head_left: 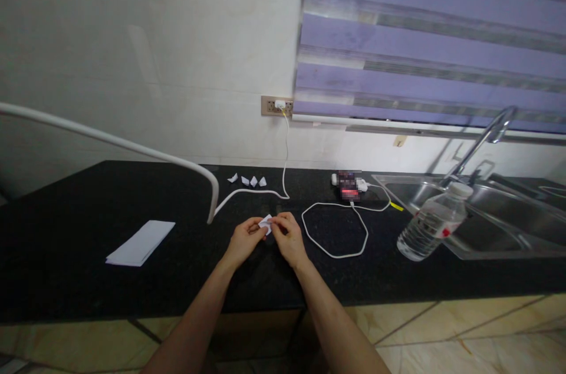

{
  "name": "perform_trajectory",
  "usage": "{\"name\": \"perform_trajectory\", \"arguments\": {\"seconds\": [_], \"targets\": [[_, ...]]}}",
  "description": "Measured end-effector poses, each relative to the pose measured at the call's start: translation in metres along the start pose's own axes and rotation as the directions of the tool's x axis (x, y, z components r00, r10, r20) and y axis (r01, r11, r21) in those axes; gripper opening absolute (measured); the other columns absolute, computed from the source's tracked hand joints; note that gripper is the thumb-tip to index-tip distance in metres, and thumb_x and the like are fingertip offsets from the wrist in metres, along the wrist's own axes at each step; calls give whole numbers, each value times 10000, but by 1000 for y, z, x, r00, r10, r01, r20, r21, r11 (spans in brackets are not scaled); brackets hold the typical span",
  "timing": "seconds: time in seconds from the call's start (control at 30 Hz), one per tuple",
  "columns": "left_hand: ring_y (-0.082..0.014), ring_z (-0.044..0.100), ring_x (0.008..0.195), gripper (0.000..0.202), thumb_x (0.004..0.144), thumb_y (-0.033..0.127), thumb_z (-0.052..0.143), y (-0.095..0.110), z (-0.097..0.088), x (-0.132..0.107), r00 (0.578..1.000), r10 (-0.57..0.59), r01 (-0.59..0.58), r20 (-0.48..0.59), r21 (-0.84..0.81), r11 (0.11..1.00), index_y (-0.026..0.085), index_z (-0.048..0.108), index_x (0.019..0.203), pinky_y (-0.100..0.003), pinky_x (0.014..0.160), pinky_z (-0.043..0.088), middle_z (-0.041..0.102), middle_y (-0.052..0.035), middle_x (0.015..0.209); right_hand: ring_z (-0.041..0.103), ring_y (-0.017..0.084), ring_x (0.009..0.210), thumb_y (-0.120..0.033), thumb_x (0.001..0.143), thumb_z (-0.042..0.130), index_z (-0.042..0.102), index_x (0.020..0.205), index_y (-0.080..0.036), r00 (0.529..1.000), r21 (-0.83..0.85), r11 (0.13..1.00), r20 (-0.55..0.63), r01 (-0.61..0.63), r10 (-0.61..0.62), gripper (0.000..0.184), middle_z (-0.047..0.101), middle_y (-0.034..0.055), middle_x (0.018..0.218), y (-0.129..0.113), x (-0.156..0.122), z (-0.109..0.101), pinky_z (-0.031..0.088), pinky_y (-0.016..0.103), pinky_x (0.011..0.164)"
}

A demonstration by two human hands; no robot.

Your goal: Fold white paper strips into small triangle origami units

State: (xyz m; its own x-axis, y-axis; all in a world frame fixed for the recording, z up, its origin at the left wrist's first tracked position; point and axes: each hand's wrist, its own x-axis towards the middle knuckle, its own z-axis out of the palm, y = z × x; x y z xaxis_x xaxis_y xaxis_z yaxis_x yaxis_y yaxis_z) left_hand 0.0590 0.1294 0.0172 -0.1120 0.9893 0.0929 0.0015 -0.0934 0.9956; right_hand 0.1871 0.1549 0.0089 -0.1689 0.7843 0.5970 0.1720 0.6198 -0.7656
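A small folded piece of white paper (266, 223) is pinched between my two hands above the front part of the dark counter. My left hand (244, 240) grips its left side with thumb and fingers. On the other side my right hand (288, 238) has its thumb and fingertips closed on the paper's right edge. Behind my hands, several small folded white paper pieces (253, 181) lie in a short row. To the left rests a stack of white paper sheets (140, 243), flat on the counter.
A white cable (247, 190) runs from the wall outlet (270, 106) across the black counter (194, 279). Right of my hands lie a phone (348, 186) and its looped cord (335, 256). A water bottle (431, 226) stands before the steel sink (475, 247) and faucet (480, 141).
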Motion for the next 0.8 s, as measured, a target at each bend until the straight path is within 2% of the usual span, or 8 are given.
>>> {"name": "perform_trajectory", "arguments": {"seconds": [0.17, 0.3, 0.6, 0.8], "targets": [[-102, 549, 563, 229, 639, 312, 595, -2, -2, 1, 1000, 22, -23, 15, 61, 998, 145, 621, 794, -197, 571, 413, 609, 11, 607, 486, 128, 760, -146, 763, 486, 641, 840, -223, 999, -62, 997, -39, 35, -38, 189, 469, 29, 822, -3, -2, 0, 424, 244, 658], [-115, 561, 577, 233, 638, 327, 591, -2, -2, 2, 999, 40, -41, 10, 45, 998, 146, 617, 784, -207, 582, 420, 618, 2, 620, 473, 137, 769, -156, 753, 507, 647, 859, -230, 995, -141, 987, -58, 74, -83, 191, 459, 36, 840, -6, -3, -1, 418, 275, 704], [-110, 553, 549, 162, 622, 260, 581, 2, -1, 0, 999, 26, -24, -45, 42, 999, 152, 613, 739, -194, 557, 411, 606, 18, 575, 449, 163, 809, -177, 754, 523, 647, 875, -239, 985, -323, 931, 17, 169, -173, 184, 482, 45, 853, -12, -5, -3, 375, 321, 731], [-125, 565, 571, 192, 638, 280, 557, 7, -3, -2, 998, 38, -34, -44, 74, 997, 146, 645, 742, -214, 595, 428, 621, 4, 583, 451, 161, 801, -180, 759, 518, 646, 860, -236, 987, -343, 927, 17, 155, -159, 173, 491, 40, 830, -12, -6, -4, 366, 315, 728]]}}
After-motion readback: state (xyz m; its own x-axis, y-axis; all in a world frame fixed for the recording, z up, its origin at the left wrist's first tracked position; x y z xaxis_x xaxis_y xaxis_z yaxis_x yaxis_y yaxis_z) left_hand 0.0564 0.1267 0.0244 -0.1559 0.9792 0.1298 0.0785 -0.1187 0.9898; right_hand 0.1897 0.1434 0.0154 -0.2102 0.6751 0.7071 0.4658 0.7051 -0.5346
